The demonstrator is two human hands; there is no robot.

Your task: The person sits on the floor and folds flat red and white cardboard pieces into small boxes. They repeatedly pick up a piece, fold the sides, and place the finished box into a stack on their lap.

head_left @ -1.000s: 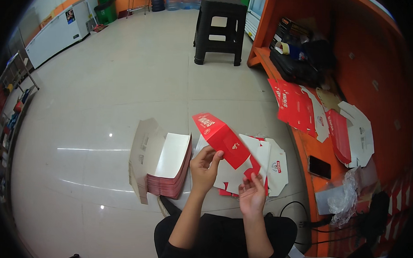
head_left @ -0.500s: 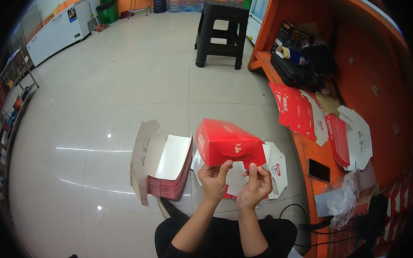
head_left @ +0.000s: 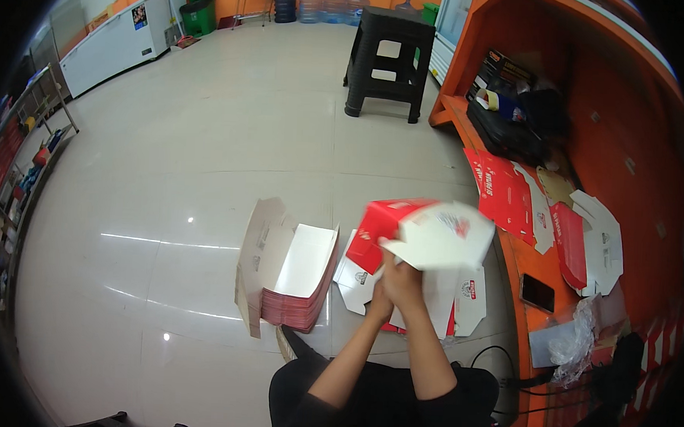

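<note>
Head view: the left hand point(head_left: 379, 305) and right hand point(head_left: 404, 286) meet beneath a red-and-white carton point(head_left: 444, 237), held above the floor point(head_left: 168, 168). The right hand is closed on the carton's lower edge; the left hand sits against it, fingers hidden, so its grip cannot be told. The carton's white panel bears a printed mark, blurred beyond reading. Below it, flattened cartons point(head_left: 471, 311) lie overlapped on the floor; one shows a small red label, another a dark round emblem. To their left is a stack of red-edged sheets point(head_left: 292, 312), white on top, beside a pale cardboard panel point(head_left: 258, 248) with grey print. On the orange shelf point(head_left: 517, 261) rest clear plastic wrap point(head_left: 577, 342), a phone point(head_left: 537, 293) and red sheets point(head_left: 507, 198) with white lettering. Farther off stand a black stool point(head_left: 392, 63), a white chest freezer point(head_left: 108, 54) with a dark poster point(head_left: 140, 18), and blue water bottles point(head_left: 334, 7).
</note>
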